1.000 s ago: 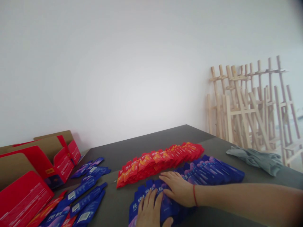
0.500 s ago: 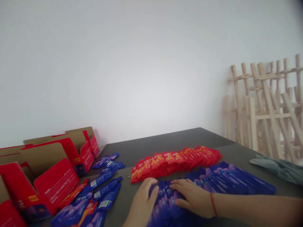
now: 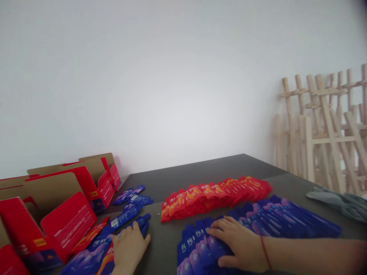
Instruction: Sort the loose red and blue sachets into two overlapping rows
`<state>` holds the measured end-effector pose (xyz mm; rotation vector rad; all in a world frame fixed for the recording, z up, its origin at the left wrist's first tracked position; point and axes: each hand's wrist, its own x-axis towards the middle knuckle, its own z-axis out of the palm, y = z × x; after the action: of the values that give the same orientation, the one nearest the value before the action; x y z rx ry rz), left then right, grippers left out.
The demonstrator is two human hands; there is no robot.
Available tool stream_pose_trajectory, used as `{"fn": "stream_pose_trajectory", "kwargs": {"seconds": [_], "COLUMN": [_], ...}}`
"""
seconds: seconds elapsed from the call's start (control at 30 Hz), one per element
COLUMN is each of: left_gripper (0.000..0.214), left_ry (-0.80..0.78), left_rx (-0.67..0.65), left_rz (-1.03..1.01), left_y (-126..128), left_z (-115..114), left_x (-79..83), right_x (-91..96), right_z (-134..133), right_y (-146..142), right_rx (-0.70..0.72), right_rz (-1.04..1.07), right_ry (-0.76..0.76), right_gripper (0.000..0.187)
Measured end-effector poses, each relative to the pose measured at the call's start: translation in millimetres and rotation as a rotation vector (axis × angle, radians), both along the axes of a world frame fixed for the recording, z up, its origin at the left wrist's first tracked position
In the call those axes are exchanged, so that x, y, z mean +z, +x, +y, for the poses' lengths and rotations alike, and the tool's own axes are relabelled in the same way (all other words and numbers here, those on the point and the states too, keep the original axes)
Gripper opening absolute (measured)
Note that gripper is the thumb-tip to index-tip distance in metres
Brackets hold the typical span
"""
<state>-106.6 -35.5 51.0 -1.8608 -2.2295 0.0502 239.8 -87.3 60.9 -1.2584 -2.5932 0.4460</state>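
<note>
Landmark: red row point(image 3: 215, 196), glossy pouches overlapped shingle-fashion on the matt dark table point(image 3: 162, 244).

Containers: cartons point(image 3: 67, 225), left of the red row; printed red outside, plain brown board within, flaps up. Their floors are hidden, so contents cannot be told.

Blue row point(image 3: 266, 217), on the near side of the red row, running out to its right: flat, shiny, spouted pouches, overlapping. Right hand point(image 3: 233, 240) rests on it, fingers moderately spread, thumb apart, nothing enclosed.

Loose pouches point(image 3: 123, 219), mostly blue, some red-orange, left of the red row, heaped at angles. Left hand point(image 3: 129, 244) on them, fingers bent and slightly parted; grip cannot be told.

Limp grey cloth-like item point(image 3: 341, 204), right of the red row.
</note>
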Motion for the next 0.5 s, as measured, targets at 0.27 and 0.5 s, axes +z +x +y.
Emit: {"fn": "stream_pose_trajectory", "kwargs": {"seconds": [0.27,0.5], "left_gripper": [0.056,0.055], "left_ry": [-0.039,0.012], "left_rx": [0.030,0.032], "left_rz": [-0.051,-0.074], "left_y": [-5,-10], "left_z": [3,6], "left_x": [0.4,-3.9], "right_x": [6.7,6.9], "right_z": [-16,-20], "right_y": [-4,-12], "right_rx": [0.077,0.122], "right_rz": [-0.043,-0.024], "right_ry": [-0.050,-0.112], "right_gripper": [0.084,0.086]}}
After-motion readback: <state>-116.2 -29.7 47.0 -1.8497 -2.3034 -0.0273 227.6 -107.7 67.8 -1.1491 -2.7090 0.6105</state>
